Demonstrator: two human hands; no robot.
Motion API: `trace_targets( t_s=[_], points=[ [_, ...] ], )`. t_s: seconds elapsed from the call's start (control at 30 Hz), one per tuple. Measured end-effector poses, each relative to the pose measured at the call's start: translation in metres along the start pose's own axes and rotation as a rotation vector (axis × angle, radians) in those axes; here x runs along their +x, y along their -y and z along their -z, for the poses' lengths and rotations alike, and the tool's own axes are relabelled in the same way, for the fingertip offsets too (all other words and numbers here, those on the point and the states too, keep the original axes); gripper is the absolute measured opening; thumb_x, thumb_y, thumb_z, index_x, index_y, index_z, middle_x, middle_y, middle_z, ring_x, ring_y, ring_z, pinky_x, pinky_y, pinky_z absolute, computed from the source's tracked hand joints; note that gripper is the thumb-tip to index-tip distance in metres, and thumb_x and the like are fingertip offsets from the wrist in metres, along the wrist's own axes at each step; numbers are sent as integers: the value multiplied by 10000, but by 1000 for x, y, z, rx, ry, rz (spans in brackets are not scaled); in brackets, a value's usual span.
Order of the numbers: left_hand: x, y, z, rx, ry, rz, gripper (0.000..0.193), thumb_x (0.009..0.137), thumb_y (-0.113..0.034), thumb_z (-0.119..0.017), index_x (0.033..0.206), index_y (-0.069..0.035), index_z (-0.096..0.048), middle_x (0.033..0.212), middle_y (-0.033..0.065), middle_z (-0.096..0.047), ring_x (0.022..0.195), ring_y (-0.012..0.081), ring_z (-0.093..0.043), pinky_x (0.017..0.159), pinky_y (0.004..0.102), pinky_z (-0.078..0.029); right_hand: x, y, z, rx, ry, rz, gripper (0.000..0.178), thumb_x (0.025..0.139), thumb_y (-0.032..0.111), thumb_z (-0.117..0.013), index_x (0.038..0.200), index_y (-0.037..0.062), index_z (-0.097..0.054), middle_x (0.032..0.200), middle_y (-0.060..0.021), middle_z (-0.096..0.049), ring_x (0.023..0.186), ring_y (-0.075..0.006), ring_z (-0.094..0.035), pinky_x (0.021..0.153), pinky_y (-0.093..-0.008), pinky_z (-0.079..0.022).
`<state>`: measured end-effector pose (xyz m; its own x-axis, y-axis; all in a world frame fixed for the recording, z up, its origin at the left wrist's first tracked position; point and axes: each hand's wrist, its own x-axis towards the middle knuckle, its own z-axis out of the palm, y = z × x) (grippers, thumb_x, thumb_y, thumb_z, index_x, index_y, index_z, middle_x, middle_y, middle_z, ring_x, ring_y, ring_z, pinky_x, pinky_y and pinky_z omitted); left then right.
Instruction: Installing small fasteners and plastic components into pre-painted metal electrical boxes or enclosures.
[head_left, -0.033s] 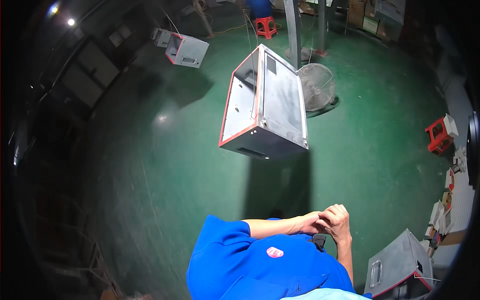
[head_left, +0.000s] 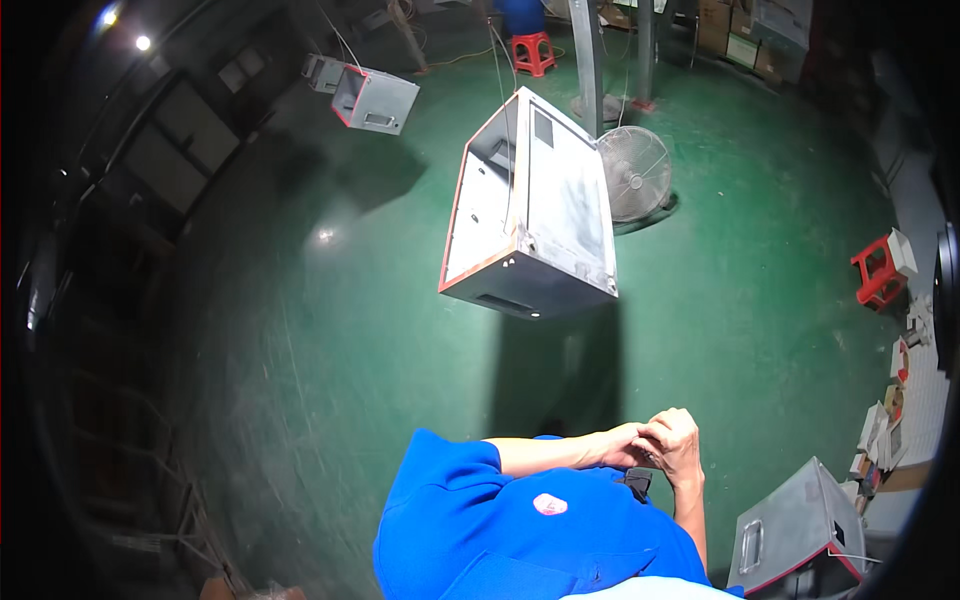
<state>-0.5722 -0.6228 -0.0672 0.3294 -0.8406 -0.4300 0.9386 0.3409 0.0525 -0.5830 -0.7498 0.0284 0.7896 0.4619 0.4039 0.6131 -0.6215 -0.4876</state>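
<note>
Close to my chest, my left hand [head_left: 622,446] and my right hand [head_left: 676,440] meet, the right one slightly higher. Both sets of fingers are closed and pressed together; anything pinched between them is too small or too hidden to make out. A small black object [head_left: 637,484] lies against my blue shirt just below them. Beyond my hands, apart from them, a grey metal cabinet [head_left: 565,195] with red edging hangs tilted from a wire over the green floor. Its open side faces left and shows a pale inside.
A round floor fan [head_left: 635,175] stands behind the hanging cabinet, beside a metal post [head_left: 587,60]. Another grey box [head_left: 382,103] hangs at the far left. A third [head_left: 790,530] is at the lower right. Red stools [head_left: 532,54] stand far back and at right [head_left: 880,272].
</note>
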Motion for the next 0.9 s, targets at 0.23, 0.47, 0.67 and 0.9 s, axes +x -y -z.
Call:
trace_targets(
  t_s=[0.23, 0.47, 0.67, 0.9],
  points=[
    [0, 18, 15, -29, 38, 24, 102, 883, -113, -482, 831, -63, -554, 731, 30, -587, 671, 152, -596, 681, 343, -524, -12, 17, 4, -11, 12, -8, 157, 672, 193, -720, 738, 83, -629, 718, -41, -597, 691, -230, -565, 652, -357, -431],
    [18, 36, 27, -69, 101, -72, 125, 893, -195, -503, 858, -101, -577, 795, 27, -603, 732, 147, -600, 649, 307, -520, -34, 24, 6, -35, -80, -68, 138, 666, 115, -712, 776, 77, -638, 735, -59, -618, 691, -251, -572, 670, -367, -433],
    [11, 53, -12, -7, -129, -99, 193, 944, -272, -491, 864, -116, -571, 749, -11, -561, 625, 98, -536, 557, 243, -471, -64, 25, 19, -127, 22, -192, 202, 645, 164, -716, 797, 59, -633, 785, -59, -606, 737, -237, -562, 695, -363, -419],
    [28, 81, -5, -88, -14, -3, 255, 949, -308, -480, 876, -80, -567, 734, 18, -583, 605, 130, -583, 535, 253, -512, -100, 20, 21, -125, 27, -234, 165, 656, 135, -698, 770, 52, -612, 770, -76, -594, 730, -256, -558, 687, -380, -419]
  ],
)
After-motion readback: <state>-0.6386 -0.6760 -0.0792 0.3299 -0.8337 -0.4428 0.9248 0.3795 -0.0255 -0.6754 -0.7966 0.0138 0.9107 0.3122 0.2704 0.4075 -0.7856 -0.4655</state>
